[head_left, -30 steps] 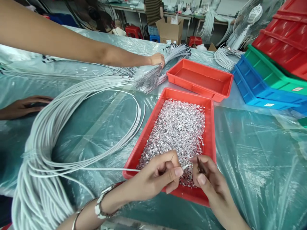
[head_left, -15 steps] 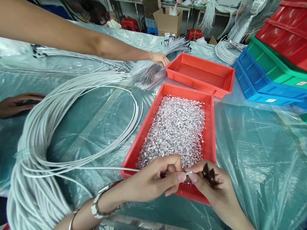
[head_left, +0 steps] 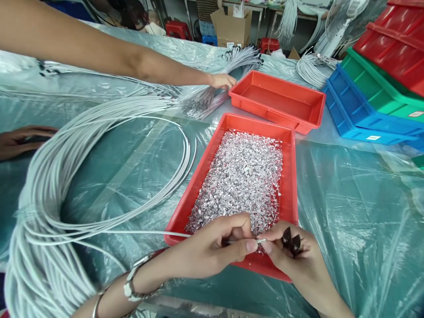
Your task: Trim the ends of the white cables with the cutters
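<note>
A white cable [head_left: 149, 232] runs from the left into my left hand [head_left: 212, 249], whose thumb and fingers are closed round it near its end. My right hand [head_left: 298, 265] pinches the cable's tip between thumb and forefinger, close against the left fingertips. Dark pliers [head_left: 291, 242] are tucked in that same palm; their two pointed jaws stick out, slightly apart, and the handles are hidden. Both hands are over the near end of a red tray [head_left: 292, 176] that holds a layer of small shiny silver pieces [head_left: 241, 176].
A large coil of white cables [head_left: 43, 198] lies at left. Another person's hand [head_left: 223, 81] reaches to a cable bundle [head_left: 198, 102] beside a second red tray [head_left: 281, 110]. A further hand [head_left: 23, 140] rests at the left edge. Blue, green and red crates [head_left: 374, 101] are stacked at right.
My hands keep nearly the same pinch on the cable and its tip. The other person's hand at the bundle has shifted slightly right. The view has moved a little.
</note>
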Tool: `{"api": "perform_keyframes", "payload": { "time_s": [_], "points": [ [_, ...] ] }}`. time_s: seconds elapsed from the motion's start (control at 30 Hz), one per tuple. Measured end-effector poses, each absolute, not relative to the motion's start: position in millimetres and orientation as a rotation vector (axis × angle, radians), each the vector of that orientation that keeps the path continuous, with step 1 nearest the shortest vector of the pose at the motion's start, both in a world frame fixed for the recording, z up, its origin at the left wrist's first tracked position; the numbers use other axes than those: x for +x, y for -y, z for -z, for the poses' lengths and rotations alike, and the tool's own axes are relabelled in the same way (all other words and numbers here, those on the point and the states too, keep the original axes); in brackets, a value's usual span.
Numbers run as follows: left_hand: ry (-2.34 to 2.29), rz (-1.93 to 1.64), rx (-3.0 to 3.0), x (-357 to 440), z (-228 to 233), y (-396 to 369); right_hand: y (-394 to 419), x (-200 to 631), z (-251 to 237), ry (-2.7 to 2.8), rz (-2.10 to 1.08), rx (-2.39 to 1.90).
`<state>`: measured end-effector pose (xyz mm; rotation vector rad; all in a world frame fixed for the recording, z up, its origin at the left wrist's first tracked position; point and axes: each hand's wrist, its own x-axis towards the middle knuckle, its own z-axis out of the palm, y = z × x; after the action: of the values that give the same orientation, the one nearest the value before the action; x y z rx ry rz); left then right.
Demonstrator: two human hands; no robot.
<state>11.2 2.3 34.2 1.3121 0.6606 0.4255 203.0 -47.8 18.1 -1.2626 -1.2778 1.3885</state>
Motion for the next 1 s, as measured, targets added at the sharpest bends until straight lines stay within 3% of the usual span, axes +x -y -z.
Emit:
{"api": "perform_keyframes", "payload": {
  "time_s": [1.0],
  "points": [
    [-0.611,-0.418,1.250,11.6,-29.1,1.4,45.0,193.2,-38.6,1.179,-1.430,-1.445]
  ]
}}
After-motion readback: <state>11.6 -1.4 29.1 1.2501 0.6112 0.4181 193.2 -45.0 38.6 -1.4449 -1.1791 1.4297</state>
